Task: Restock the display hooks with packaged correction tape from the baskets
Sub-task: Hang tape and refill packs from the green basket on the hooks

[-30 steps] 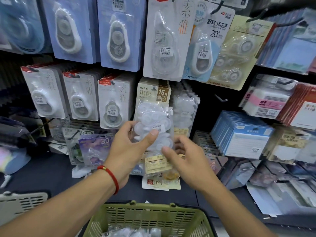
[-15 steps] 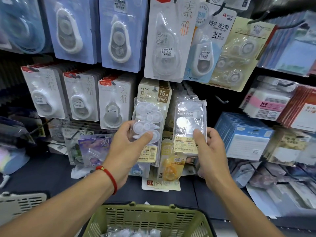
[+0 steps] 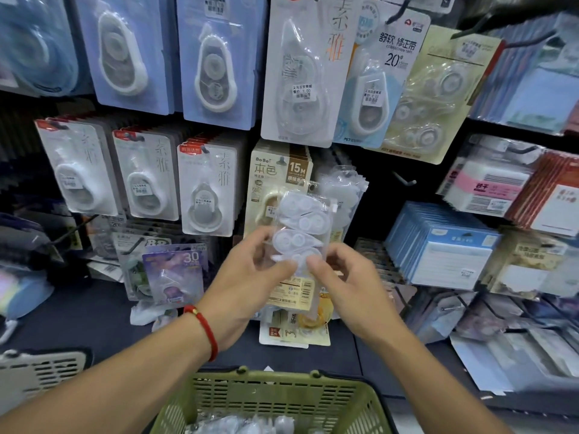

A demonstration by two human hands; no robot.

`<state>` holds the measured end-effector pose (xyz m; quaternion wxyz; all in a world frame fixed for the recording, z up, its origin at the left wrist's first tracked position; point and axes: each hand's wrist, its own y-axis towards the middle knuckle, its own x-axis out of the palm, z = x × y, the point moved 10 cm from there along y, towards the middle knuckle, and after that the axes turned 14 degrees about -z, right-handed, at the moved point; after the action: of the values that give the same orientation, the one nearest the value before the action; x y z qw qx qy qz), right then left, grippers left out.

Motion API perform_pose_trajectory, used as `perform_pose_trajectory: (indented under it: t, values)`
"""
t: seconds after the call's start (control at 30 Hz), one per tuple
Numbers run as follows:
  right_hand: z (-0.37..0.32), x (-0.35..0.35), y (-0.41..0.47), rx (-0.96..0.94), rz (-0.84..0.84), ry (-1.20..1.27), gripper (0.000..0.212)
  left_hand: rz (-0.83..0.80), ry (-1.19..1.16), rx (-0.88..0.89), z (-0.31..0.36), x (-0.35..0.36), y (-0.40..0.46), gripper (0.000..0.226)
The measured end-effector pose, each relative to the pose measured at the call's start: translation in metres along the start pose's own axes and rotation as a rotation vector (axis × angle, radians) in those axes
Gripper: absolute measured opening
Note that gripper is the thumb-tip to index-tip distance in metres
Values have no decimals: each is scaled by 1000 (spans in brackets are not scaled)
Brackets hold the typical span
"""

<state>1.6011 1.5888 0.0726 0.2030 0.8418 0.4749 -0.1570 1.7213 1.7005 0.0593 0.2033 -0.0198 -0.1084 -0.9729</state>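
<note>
A clear pack of white correction tapes (image 3: 301, 233) stands upright in front of the display, with a barcode label at its lower end. My left hand (image 3: 247, 283) grips its lower left side, thumb across the front. My right hand (image 3: 344, 283) pinches its lower right edge. Behind it hangs a row of the same clear packs (image 3: 346, 189) on a hook, beside beige 15M packs (image 3: 275, 173). A green basket (image 3: 282, 399) below my arms holds more clear packs (image 3: 238, 424).
Carded correction tapes (image 3: 206, 189) fill the hooks to the left and above. A bare hook (image 3: 404, 180) sticks out to the right. Blue note pads (image 3: 445, 252) and other stationery crowd the right side. A grey basket (image 3: 37, 374) sits at lower left.
Half a second ago each hand held its own pack; now both hands are together on one pack. My right hand moved left, and its pack now hangs with the row behind.
</note>
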Motion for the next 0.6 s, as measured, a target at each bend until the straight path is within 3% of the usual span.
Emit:
perform_pose_trajectory:
  t: [0.3,0.6]
  values:
    - [13,-39,-11,17,331,349,18,-194,8,-24,-8,21,2,68]
    - [3,-54,-12,-47,327,287,21,-233,-11,18,0,27,2,75]
